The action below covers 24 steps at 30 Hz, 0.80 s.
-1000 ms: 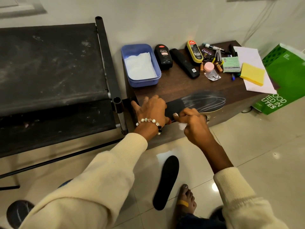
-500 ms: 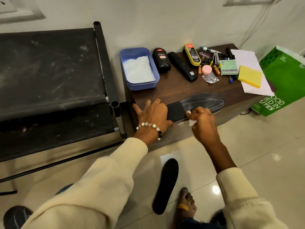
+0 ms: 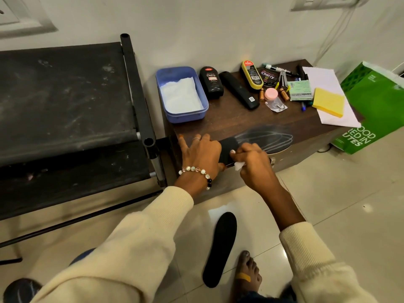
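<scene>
A black insole (image 3: 265, 139) lies along the front edge of the dark wooden table (image 3: 240, 121), its right part streaked with pale smears. My left hand (image 3: 200, 154) presses flat on the insole's left end, fingers spread. My right hand (image 3: 251, 164) pinches a small white wad (image 3: 239, 165) and holds it against the insole just right of my left hand. A second black insole (image 3: 220, 248) lies on the tiled floor below.
On the table stand a blue tub (image 3: 181, 115) with white tissue, a black polish bottle (image 3: 211, 83), a black brush (image 3: 239, 89), a yellow shoe-shine sponge (image 3: 251, 74), pens, a yellow notepad (image 3: 328, 102) and papers. A black rack (image 3: 65, 95) is at left, a green bag (image 3: 376, 110) at right. My bare foot (image 3: 248, 274) rests on the floor.
My right hand slid right along the insole with the white wad, then came back left toward my left hand. My left hand stayed pressing on the insole's end.
</scene>
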Tool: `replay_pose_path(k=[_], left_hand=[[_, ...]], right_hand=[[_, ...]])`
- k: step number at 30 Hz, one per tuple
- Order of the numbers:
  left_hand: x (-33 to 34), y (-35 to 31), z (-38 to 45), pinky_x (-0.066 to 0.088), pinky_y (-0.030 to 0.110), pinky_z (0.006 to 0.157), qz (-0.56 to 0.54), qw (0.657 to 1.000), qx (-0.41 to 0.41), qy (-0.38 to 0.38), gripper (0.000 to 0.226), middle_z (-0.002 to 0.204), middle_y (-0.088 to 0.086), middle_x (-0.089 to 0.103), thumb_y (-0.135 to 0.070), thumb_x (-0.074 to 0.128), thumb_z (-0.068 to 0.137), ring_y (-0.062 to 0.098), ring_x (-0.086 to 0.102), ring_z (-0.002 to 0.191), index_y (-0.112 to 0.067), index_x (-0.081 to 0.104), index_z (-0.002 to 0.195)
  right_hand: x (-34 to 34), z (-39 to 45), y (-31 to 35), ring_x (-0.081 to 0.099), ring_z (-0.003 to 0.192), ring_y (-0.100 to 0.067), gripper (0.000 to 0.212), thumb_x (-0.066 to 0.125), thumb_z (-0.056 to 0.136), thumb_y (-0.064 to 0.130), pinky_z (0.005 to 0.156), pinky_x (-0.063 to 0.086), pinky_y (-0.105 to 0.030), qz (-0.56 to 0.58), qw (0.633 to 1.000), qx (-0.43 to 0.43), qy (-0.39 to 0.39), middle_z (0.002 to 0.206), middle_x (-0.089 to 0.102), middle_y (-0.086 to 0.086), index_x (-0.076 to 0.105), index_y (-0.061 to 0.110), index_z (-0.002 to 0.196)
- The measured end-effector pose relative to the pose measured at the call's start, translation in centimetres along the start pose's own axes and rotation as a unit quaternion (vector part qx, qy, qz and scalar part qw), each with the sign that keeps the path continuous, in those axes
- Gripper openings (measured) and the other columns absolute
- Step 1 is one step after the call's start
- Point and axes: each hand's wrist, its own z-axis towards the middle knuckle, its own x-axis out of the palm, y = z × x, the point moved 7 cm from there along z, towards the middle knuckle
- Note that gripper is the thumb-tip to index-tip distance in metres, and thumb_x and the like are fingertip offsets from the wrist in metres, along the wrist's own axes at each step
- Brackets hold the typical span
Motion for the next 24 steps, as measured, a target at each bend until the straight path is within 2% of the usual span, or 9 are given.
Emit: replay_pose_path(k=[3, 6, 9, 12, 14, 16, 18, 21, 24], left_hand=[[0.0, 0.2, 0.0, 0.013, 0.065, 0.110, -0.002, 1.000, -0.003, 0.007, 0.042, 0.133, 0.007, 0.048, -0.045, 0.069, 0.082, 0.029, 0.038, 0.131, -0.019, 0.062, 0.114], [0.1, 0.2, -0.1, 0.013, 0.065, 0.110, -0.001, 1.000, -0.006, 0.009, 0.041, 0.133, 0.007, 0.048, -0.045, 0.070, 0.082, 0.029, 0.039, 0.130, -0.019, 0.062, 0.113], [0.1, 0.3, 0.0, 0.014, 0.066, 0.109, -0.004, 1.000, -0.008, 0.008, 0.040, 0.131, 0.006, 0.048, -0.044, 0.070, 0.082, 0.029, 0.039, 0.130, -0.019, 0.062, 0.112], [0.0, 0.3, 0.0, 0.015, 0.067, 0.108, -0.011, 1.000, -0.008, 0.003, 0.038, 0.129, 0.006, 0.048, -0.044, 0.070, 0.082, 0.029, 0.039, 0.129, -0.019, 0.062, 0.109], [0.1, 0.4, 0.0, 0.015, 0.067, 0.108, -0.013, 1.000, -0.009, 0.009, 0.041, 0.131, 0.006, 0.047, -0.044, 0.070, 0.082, 0.030, 0.038, 0.130, -0.019, 0.062, 0.113], [0.2, 0.5, 0.0, 0.015, 0.067, 0.109, -0.015, 1.000, -0.009, 0.017, 0.044, 0.133, 0.006, 0.047, -0.045, 0.070, 0.082, 0.030, 0.037, 0.131, -0.020, 0.061, 0.116], [0.2, 0.6, 0.0, 0.015, 0.067, 0.109, -0.016, 1.000, -0.008, 0.015, 0.043, 0.134, 0.005, 0.047, -0.045, 0.070, 0.082, 0.029, 0.038, 0.131, -0.020, 0.062, 0.116], [0.2, 0.6, 0.1, 0.016, 0.066, 0.109, -0.021, 1.000, -0.008, 0.004, 0.041, 0.133, 0.004, 0.047, -0.045, 0.070, 0.082, 0.028, 0.038, 0.130, -0.021, 0.062, 0.114], [0.2, 0.5, 0.1, 0.016, 0.067, 0.109, -0.021, 1.000, -0.008, 0.007, 0.042, 0.132, 0.005, 0.048, -0.045, 0.070, 0.081, 0.029, 0.039, 0.129, -0.020, 0.062, 0.114]], right_hand=[[0.1, 0.4, -1.3, 0.045, 0.107, -0.027, 0.031, 0.050, 0.094, 0.008, 0.085, 0.035, -0.029, -0.013, 0.999, 0.040, 0.028, 0.116, 0.056, -0.012, 0.061, 0.009, 0.123], [-0.5, 0.2, -3.9, 0.044, 0.103, -0.020, 0.035, 0.053, 0.092, 0.007, 0.087, 0.037, -0.025, -0.021, 0.990, 0.138, 0.004, 0.122, 0.051, -0.010, 0.058, 0.012, 0.127], [0.0, 0.4, -0.8, 0.046, 0.110, -0.031, 0.030, 0.053, 0.089, -0.002, 0.089, 0.040, -0.033, -0.020, 0.997, 0.077, 0.024, 0.117, 0.053, -0.015, 0.063, 0.003, 0.117], [0.0, 0.8, 1.6, 0.054, 0.091, -0.044, 0.024, 0.058, 0.082, -0.005, 0.071, 0.040, -0.035, 0.002, 1.000, -0.005, 0.012, 0.096, 0.062, -0.021, 0.071, -0.001, 0.102], [-0.2, 1.1, -0.3, 0.050, 0.102, -0.038, 0.034, 0.052, 0.088, -0.002, 0.081, 0.042, -0.038, -0.046, 0.998, 0.030, 0.005, 0.108, 0.059, -0.017, 0.064, 0.006, 0.119], [-0.3, 0.7, -2.6, 0.043, 0.112, -0.030, 0.041, 0.050, 0.092, 0.000, 0.093, 0.037, -0.033, -0.048, 0.994, 0.101, 0.021, 0.121, 0.053, -0.013, 0.054, 0.012, 0.131], [-0.2, 0.5, -2.3, 0.044, 0.111, -0.031, 0.040, 0.053, 0.089, -0.003, 0.090, 0.039, -0.034, -0.045, 0.994, 0.103, 0.010, 0.119, 0.054, -0.015, 0.057, 0.008, 0.128], [0.7, 0.7, 0.6, 0.050, 0.102, -0.039, 0.033, 0.057, 0.085, -0.006, 0.079, 0.042, -0.037, -0.008, 0.999, 0.036, 0.019, 0.106, 0.059, -0.020, 0.065, 0.000, 0.115], [0.6, 1.1, -0.6, 0.044, 0.112, -0.033, 0.042, 0.055, 0.088, -0.002, 0.090, 0.039, -0.035, -0.043, 0.997, 0.061, 0.026, 0.119, 0.054, -0.015, 0.056, 0.008, 0.129]])
